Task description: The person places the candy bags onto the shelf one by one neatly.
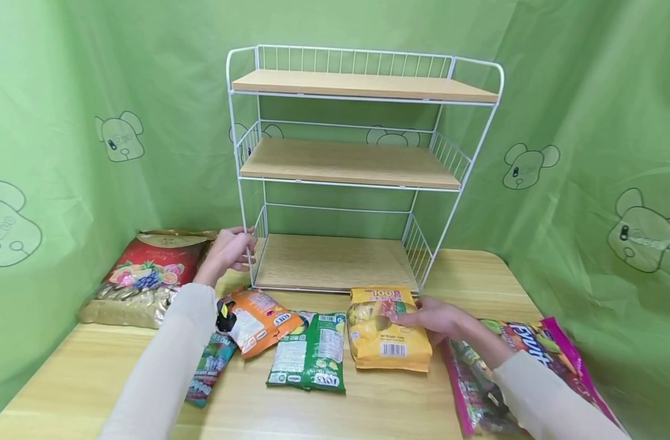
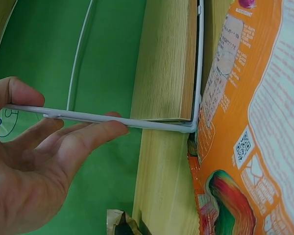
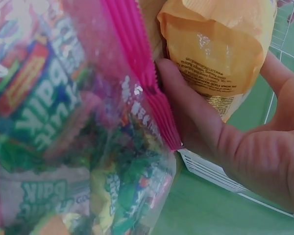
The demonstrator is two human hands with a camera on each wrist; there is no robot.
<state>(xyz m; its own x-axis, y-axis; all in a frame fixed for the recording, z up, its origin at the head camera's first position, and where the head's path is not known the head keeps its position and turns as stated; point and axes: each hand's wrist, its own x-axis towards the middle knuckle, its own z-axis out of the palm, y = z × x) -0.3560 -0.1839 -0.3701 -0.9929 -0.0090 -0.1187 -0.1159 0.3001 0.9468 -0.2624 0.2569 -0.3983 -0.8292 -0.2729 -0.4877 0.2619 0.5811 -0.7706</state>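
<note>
My left hand (image 1: pixel 231 249) holds the lower front left post of a white wire shelf rack (image 1: pixel 335 263) with three wooden boards. In the left wrist view, thumb and fingers lie on opposite sides of the thin white post (image 2: pixel 152 124). My right hand (image 1: pixel 442 319) grips the right side of a yellow candy bag (image 1: pixel 392 339), thumb across its front. The bag stands close before the rack's bottom board, overlapping its front edge in the head view. From the right wrist, the hand (image 3: pixel 245 147) curves around the yellow bag's (image 3: pixel 210 54) printed end.
A green candy bag (image 1: pixel 310 357), an orange one (image 1: pixel 258 321) and a teal one (image 1: pixel 211 366) lie in front of the rack. At left is a large red and gold bag (image 1: pixel 153 269). A pink-edged clear candy bag (image 1: pixel 538 342) lies under the right forearm. Green curtains surround the table.
</note>
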